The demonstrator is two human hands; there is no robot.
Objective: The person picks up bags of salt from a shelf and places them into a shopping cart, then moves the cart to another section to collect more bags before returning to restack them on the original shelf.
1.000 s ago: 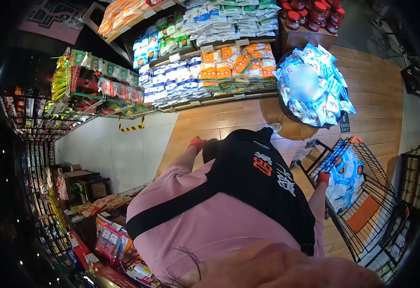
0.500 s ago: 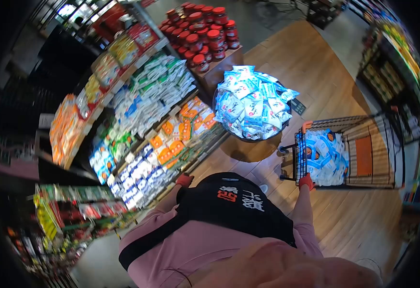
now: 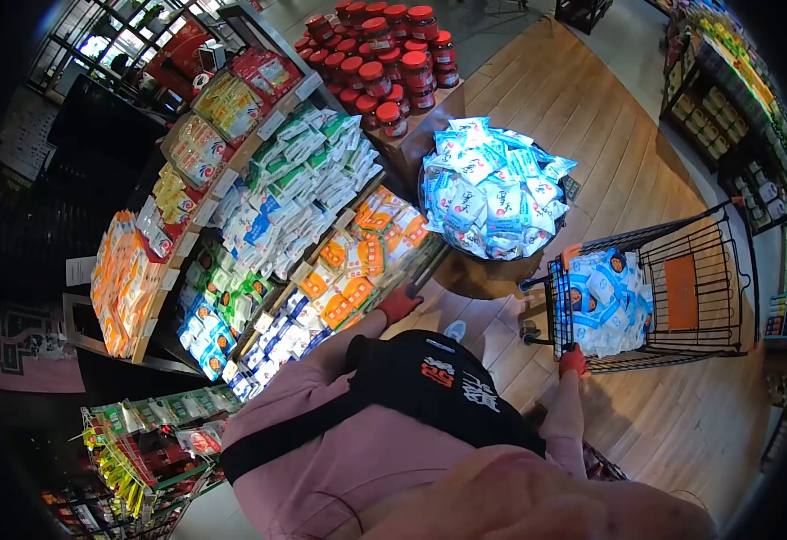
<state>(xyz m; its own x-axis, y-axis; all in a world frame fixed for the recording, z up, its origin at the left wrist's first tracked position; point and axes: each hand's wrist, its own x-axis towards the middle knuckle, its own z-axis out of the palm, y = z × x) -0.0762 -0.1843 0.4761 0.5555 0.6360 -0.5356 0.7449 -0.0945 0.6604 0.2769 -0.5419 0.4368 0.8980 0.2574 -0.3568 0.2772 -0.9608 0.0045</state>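
My right hand [image 3: 573,361], in a red glove, is closed on the near end of a shopping cart [image 3: 682,292]. Inside the cart lies a heap of blue-and-white packets [image 3: 605,301]. My left hand [image 3: 400,303], also gloved in red, is beside the edge of the sloping display, near the orange-and-white packets [image 3: 357,261]; its fingers are too small to make out. In front of me a round bin [image 3: 538,252] is heaped with blue-and-white bags [image 3: 493,193].
Jars with red lids [image 3: 375,72] are stacked behind the display. Green-and-white packets [image 3: 294,180] fill its upper part, with orange bags [image 3: 122,283] at the left. Stocked shelves [image 3: 727,117] stand at the far right. A hanging rack [image 3: 150,441] is at lower left.
My left hand has moved forward and right along the display edge, away from my body. My right hand stays on the cart. The display and round bin appear shifted slightly in view.
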